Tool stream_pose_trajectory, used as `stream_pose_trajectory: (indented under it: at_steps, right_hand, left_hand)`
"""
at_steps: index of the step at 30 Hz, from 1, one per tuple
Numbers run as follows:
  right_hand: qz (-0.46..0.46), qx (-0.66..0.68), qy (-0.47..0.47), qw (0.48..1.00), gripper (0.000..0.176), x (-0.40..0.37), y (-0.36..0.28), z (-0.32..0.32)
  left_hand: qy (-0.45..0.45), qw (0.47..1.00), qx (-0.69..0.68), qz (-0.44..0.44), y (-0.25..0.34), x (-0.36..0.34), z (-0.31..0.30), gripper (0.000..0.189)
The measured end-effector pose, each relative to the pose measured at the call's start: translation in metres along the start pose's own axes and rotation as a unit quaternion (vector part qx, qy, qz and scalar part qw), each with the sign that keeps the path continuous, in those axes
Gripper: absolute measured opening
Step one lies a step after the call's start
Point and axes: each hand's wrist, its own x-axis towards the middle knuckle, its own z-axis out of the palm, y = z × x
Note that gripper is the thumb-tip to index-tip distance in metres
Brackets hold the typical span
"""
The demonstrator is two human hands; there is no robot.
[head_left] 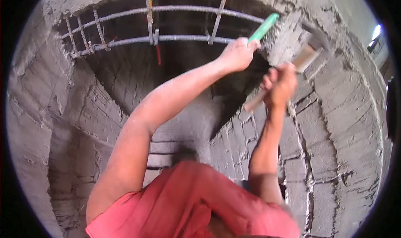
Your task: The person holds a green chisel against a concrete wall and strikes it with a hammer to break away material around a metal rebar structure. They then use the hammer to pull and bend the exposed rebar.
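Note:
My left hand (pixel 239 54) is closed around a green bar-shaped tool (pixel 264 28), perhaps a chisel. The tool's far end meets the rough, broken grey edge (pixel 288 37) at the right of the opening. Just right of it, my right hand (pixel 280 85) grips a hammer (pixel 304 57) by its wooden handle, whose lower end sticks out below the fist. The hammer's dark head, blurred by motion, is up and to the right, close to the broken edge.
Steel reinforcing bars (pixel 179 38) cross the dark opening ahead. A thin red piece (pixel 158 55) hangs below them. Grey, grooved wall surfaces (pixel 346 125) surround me, with cracked joints on the right. A bright light (pixel 376 32) shows at the far right.

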Motion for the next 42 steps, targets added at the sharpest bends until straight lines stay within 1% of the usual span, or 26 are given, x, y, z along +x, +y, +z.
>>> stream_pose_trajectory:
  at_steps: [2, 3, 4, 5, 6, 7, 8, 10, 12, 13, 14, 15, 19, 20, 22, 23, 25, 27, 29, 30, 31, 35, 37, 39, 41, 42]
  right_hand:
    - [-0.118, 0.114, -0.031, 0.986, 0.036, -0.007, -0.035, -0.031]
    - [-0.259, -0.031, 0.036, 0.965, 0.036, -0.004, -0.056, -0.044]
    - [-0.374, 0.029, -0.023, 0.927, 0.040, 0.005, -0.080, -0.076]
    - [-0.622, -0.274, 0.186, 0.710, 0.054, 0.021, -0.102, -0.087]
    - [-0.578, -0.107, 0.042, 0.808, 0.070, 0.014, -0.155, -0.122]
    - [-0.621, 0.096, 0.005, 0.778, 0.077, 0.019, -0.188, -0.146]
    - [-0.680, 0.091, 0.074, 0.724, 0.074, 0.012, -0.197, -0.146]
    - [-0.659, 0.156, 0.052, 0.734, 0.072, 0.051, -0.176, -0.236]
    - [-0.610, -0.062, 0.160, 0.773, 0.059, 0.044, -0.031, -0.081]
    - [-0.496, -0.165, 0.109, 0.845, 0.052, 0.040, 0.021, -0.049]
    - [-0.173, -0.134, 0.014, 0.976, 0.046, 0.021, 0.034, -0.027]
    - [0.050, -0.113, -0.030, 0.992, 0.040, 0.008, 0.029, -0.008]
    - [-0.172, 0.132, 0.050, 0.975, 0.032, -0.008, -0.074, -0.038]
    - [-0.435, -0.221, 0.137, 0.862, 0.033, -0.010, -0.108, -0.039]
    - [-0.589, -0.081, 0.007, 0.804, 0.055, 0.020, -0.173, -0.118]
    - [-0.618, -0.045, 0.117, 0.776, 0.068, 0.023, -0.216, -0.156]
    - [-0.683, 0.187, 0.065, 0.703, 0.062, 0.020, -0.229, -0.141]
    - [-0.638, 0.093, 0.128, 0.753, 0.052, 0.059, -0.127, -0.157]
    - [-0.478, -0.155, 0.115, 0.857, 0.043, 0.057, 0.031, -0.066]
    - [-0.140, -0.104, 0.004, 0.985, 0.038, 0.033, 0.057, -0.033]
    - [0.086, -0.018, -0.062, 0.994, 0.034, 0.026, 0.066, -0.028]
    - [-0.194, 0.025, 0.015, 0.980, 0.023, -0.002, -0.064, -0.045]
    - [-0.494, -0.050, -0.029, 0.868, 0.013, 0.021, -0.133, -0.105]
    - [-0.692, -0.225, 0.083, 0.680, 0.033, 0.032, -0.225, -0.163]
    - [-0.738, 0.237, 0.046, 0.630, 0.041, 0.000, -0.255, -0.066]
    - [-0.693, 0.245, 0.039, 0.677, 0.040, 0.023, -0.208, -0.123]
  left_hand:
    - [-0.007, 1.000, -0.007, -0.006, 0.006, -0.010, 0.001, 0.053]
    - [-0.015, 0.999, -0.017, -0.045, 0.012, -0.005, -0.002, 0.054]
    - [-0.015, 0.999, -0.017, -0.044, 0.017, -0.004, -0.004, 0.054]
    - [-0.019, 0.997, -0.037, -0.068, 0.022, -0.007, -0.005, 0.054]
    - [-0.024, 0.994, -0.055, -0.092, 0.023, -0.010, -0.004, 0.054]
    - [-0.024, 0.994, -0.055, -0.094, 0.021, -0.010, -0.002, 0.054]
    - [-0.021, 0.994, -0.060, -0.090, 0.018, -0.009, 0.000, 0.054]
    - [-0.015, 0.995, -0.064, -0.079, 0.017, -0.010, 0.003, 0.054]
    - [-0.019, 0.994, -0.068, -0.082, 0.021, -0.010, 0.003, 0.053]
    - [-0.017, 0.995, -0.053, -0.078, 0.019, -0.010, 0.002, 0.053]
    - [-0.020, 0.995, -0.059, -0.083, 0.018, -0.008, 0.001, 0.054]
    - [-0.028, 0.994, -0.064, -0.088, 0.017, -0.008, 0.001, 0.054]
    - [-0.014, 0.996, -0.058, -0.060, 0.015, -0.010, 0.006, 0.054]
    - [-0.011, 0.996, -0.062, -0.070, 0.017, -0.010, 0.006, 0.053]
    - [-0.010, 0.993, -0.085, -0.085, 0.019, -0.013, 0.007, 0.052]
    - [-0.006, 0.992, -0.084, -0.090, 0.019, -0.013, 0.009, 0.052]
    - [-0.010, 0.987, -0.118, -0.108, 0.016, -0.012, 0.012, 0.054]
    - [-0.030, 0.984, -0.116, -0.129, 0.022, -0.015, 0.009, 0.055]
    - [-0.013, 0.985, -0.123, -0.123, 0.024, -0.015, 0.010, 0.055]
    - [0.009, 0.988, -0.113, -0.101, 0.021, -0.015, 0.013, 0.055]
    - [0.010, 0.989, -0.110, -0.099, 0.020, -0.017, 0.015, 0.055]
    - [0.025, 0.992, -0.105, -0.064, 0.009, -0.014, 0.027, 0.055]
    - [-0.018, 0.980, -0.147, -0.133, 0.020, -0.015, 0.016, 0.056]
    - [-0.009, 0.981, -0.142, -0.131, 0.018, -0.016, 0.021, 0.056]
    - [0.004, 0.983, -0.135, -0.126, 0.013, -0.012, 0.022, 0.056]
    - [0.014, 0.985, -0.123, -0.118, 0.011, -0.012, 0.022, 0.057]
